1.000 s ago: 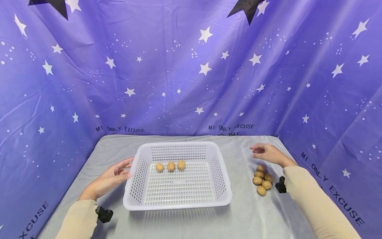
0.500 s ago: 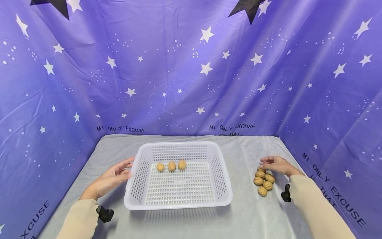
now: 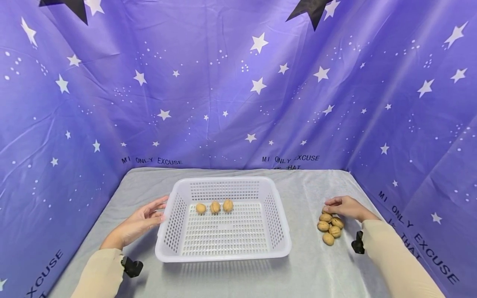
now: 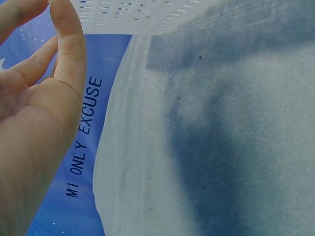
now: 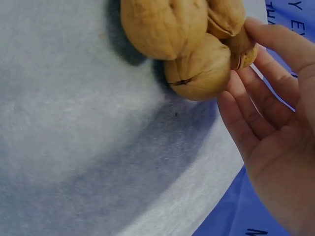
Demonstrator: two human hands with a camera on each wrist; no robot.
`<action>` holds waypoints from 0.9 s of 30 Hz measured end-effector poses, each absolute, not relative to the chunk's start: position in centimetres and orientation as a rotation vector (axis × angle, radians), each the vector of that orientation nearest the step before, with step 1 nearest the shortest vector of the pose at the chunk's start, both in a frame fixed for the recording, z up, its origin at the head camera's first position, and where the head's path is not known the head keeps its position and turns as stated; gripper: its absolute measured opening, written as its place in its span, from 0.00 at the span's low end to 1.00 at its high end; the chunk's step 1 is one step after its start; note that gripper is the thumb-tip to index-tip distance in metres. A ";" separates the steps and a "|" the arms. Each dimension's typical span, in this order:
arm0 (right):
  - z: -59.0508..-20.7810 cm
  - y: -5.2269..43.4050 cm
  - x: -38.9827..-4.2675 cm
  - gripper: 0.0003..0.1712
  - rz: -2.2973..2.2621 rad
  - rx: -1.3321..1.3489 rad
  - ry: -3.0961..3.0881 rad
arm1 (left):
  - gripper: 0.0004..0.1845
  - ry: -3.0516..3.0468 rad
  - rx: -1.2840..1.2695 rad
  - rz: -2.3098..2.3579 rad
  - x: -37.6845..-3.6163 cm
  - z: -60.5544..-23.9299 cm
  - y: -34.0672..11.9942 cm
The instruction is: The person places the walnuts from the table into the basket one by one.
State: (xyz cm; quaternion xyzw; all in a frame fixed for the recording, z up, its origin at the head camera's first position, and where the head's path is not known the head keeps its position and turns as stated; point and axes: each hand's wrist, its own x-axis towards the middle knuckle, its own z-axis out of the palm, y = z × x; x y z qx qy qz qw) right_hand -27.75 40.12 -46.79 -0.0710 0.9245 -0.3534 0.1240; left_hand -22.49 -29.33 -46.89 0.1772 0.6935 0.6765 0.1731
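Pile of walnuts (image 3: 328, 226) at right of centre in the head view, on the grey-covered counter (image 3: 309, 265), well apart from the white perforated basket (image 3: 222, 256) at centre. The right hand (image 3: 344, 207) lies at the pile's upper edge; in the right wrist view its fingertips (image 5: 261, 39) touch the far walnut (image 5: 241, 46), the grip loosely apart, nothing enclosed yet. The left hand (image 3: 138, 221), fingers relaxed and apart, rests against the basket's left wall. Three walnuts in the basket (image 3: 214, 206) line its far side. A clean pick likely calls for curling round one nut only, without scattering its neighbours.
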 end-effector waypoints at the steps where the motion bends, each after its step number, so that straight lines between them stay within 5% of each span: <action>1: -46.6 40.1 -27.8 0.28 -1.032 -0.210 2.696 | 0.38 1.967 0.503 1.918 -22.5 -46.9 -29.3; 27: -39.0 32.1 -30.2 0.24 -0.982 -0.545 2.806 | 0.39 1.970 0.501 1.912 -22.6 -47.0 -29.4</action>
